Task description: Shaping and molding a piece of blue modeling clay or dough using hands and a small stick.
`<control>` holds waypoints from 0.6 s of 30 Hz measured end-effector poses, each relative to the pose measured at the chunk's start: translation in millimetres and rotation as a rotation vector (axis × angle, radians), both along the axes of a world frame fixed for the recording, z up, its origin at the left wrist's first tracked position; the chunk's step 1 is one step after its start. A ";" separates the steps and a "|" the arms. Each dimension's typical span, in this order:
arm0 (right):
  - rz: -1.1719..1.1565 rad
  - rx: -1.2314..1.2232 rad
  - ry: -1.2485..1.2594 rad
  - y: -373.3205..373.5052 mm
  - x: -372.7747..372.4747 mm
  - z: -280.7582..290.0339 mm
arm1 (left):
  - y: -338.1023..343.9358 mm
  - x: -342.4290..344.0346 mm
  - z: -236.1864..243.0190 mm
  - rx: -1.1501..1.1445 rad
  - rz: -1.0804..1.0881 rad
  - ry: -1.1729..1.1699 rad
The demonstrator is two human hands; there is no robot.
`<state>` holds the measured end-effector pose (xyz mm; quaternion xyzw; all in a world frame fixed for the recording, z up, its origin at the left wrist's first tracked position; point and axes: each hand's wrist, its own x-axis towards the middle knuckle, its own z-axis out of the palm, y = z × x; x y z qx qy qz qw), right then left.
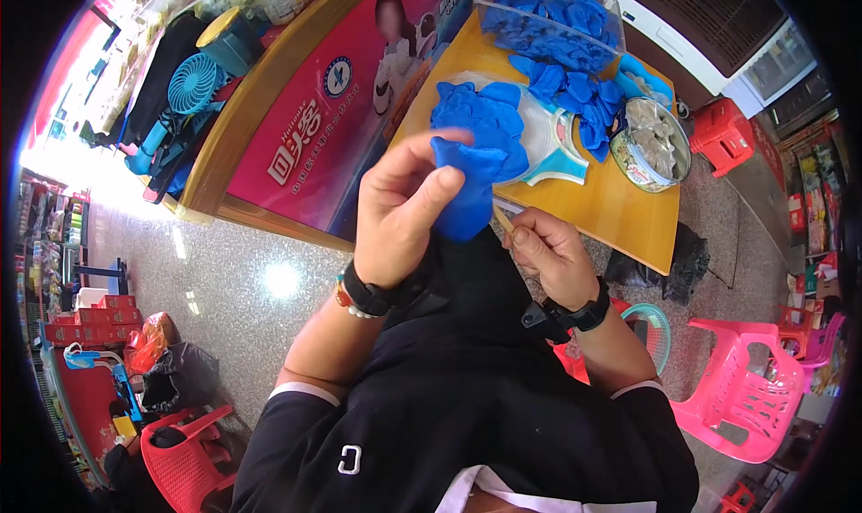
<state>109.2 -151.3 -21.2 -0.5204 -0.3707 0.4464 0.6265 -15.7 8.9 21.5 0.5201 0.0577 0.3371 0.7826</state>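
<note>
My left hand (404, 203) pinches a blue petal-shaped piece (469, 190), thin and cloth-like, between thumb and fingers. Lower and to the right, the fingers of my right hand (552, 253) close on a thin wooden stick (501, 217), its tip reaching up to the blue piece's edge. Whether the two touch is hard to tell. Just beyond, on the wooden table (620, 212), lies a cluster of similar blue petals (489, 118). Beside it is a flat white and turquoise piece (561, 158), partly covered.
A clear plastic bin (486, 19) of blue petals stands at the table's far end, with loose petals (584, 105) before it. A round tin (648, 176) holds greyish lumps. A pink counter (296, 154) borders the left. A pink chair (745, 387) stands at right, a red chair (189, 455) lower left.
</note>
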 end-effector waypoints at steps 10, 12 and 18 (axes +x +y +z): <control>-0.104 0.006 -0.008 3.1 -4.2 -8.1 | -2.8 3.8 -0.6 0.853 0.518 0.253; 0.071 -0.016 0.441 4.1 -5.1 -9.3 | -0.8 3.1 -5.6 0.848 0.512 0.266; -0.126 0.097 -0.175 12.9 -2.0 -6.7 | -7.3 2.8 -7.6 0.225 0.208 0.021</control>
